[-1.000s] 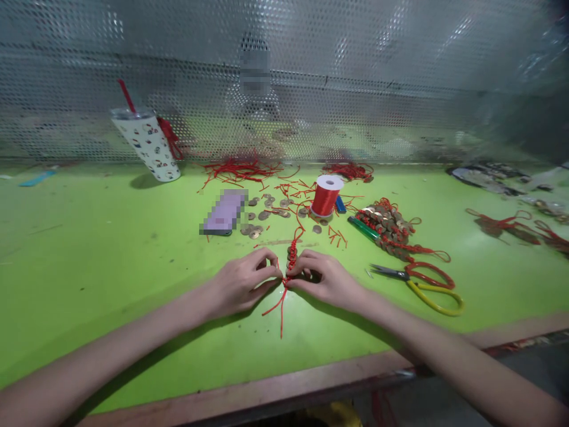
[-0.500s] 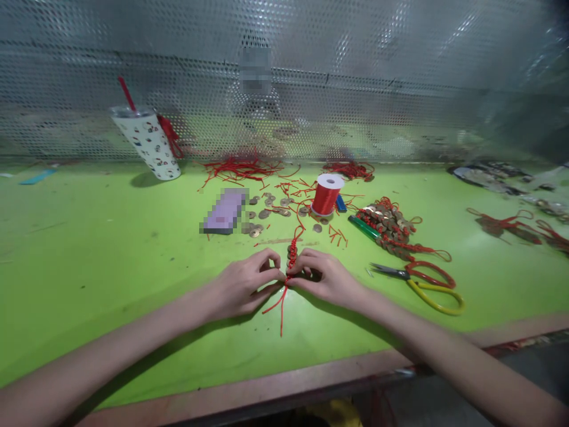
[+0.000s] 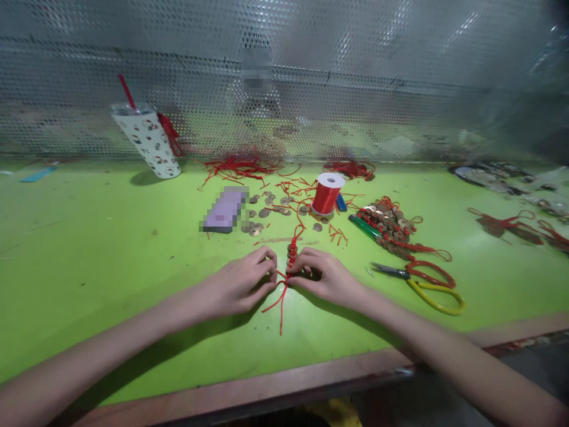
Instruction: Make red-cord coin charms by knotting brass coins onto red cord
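Observation:
Both hands meet at the middle of the green table. My left hand pinches a red cord whose loose ends trail toward me. My right hand pinches the same cord from the other side, at the lower end of a knotted strand of coins that runs away from me. Fingertips of the two hands sit a little apart, with the cord between them.
Behind the hands lie loose coins, a purple phone, a red thread spool, a green lighter and a pile of finished coin strands. Yellow-handled scissors lie right. A patterned cup stands back left by the perforated screen.
My left fingertips have drawn slightly back to the left, opening a small gap from the right hand. The right hand has stayed put.

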A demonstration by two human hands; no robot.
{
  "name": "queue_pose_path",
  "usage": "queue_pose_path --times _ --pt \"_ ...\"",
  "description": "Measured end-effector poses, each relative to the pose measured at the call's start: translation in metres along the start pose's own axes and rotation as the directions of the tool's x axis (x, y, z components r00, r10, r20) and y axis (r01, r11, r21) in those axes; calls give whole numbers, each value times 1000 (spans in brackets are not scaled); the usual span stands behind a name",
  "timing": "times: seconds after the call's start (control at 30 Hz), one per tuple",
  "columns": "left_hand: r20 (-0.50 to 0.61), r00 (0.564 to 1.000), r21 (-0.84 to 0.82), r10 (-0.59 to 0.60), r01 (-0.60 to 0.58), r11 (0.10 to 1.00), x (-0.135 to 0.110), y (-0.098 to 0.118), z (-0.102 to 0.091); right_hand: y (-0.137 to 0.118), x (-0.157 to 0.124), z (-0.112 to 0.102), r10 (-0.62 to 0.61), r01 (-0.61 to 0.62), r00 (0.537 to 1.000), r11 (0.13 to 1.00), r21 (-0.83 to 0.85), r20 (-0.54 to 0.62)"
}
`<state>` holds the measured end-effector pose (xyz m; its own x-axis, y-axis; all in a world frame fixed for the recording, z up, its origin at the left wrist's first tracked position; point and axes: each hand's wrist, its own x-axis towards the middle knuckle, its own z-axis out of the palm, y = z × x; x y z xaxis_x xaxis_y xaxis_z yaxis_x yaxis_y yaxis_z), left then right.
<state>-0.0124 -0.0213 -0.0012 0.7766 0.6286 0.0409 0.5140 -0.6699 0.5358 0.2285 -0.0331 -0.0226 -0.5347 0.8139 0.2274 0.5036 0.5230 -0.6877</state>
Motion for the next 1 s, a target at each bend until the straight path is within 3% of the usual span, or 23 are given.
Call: queue_pose_path --times 0.13,0.27,0.4,0.5,0.6,0.8,1.0 --pt "-20 993 -165 -119 114 980 1 6 4 2 0 0 -14 14 1000 1000 -22 10" --pt "30 981 -424 -191 186 887 4 9 4 3 0 -1 -22 22 1000 1000 -17 17" --pt "99 981 -617 -168 193 763 6 6 2 2 -1 -2 -22 22 999 1000 -18 24" --pt "92 987 -703 -134 160 693 6 1 1 1 -1 -3 -14 14 999 1000 10 29" --pt "52 986 -677 -156 149 720 7 -3 3 2 -1 -5 -11 9 999 999 34 35" --pt "-237 955 -477 -178 45 878 9 -4 14 2 -1 -5 -26 24 999 998 52 37" --pt "-295 947 -268 -124 42 963 6 3 25 3 -1 -5 -40 38 999 998 53 33"
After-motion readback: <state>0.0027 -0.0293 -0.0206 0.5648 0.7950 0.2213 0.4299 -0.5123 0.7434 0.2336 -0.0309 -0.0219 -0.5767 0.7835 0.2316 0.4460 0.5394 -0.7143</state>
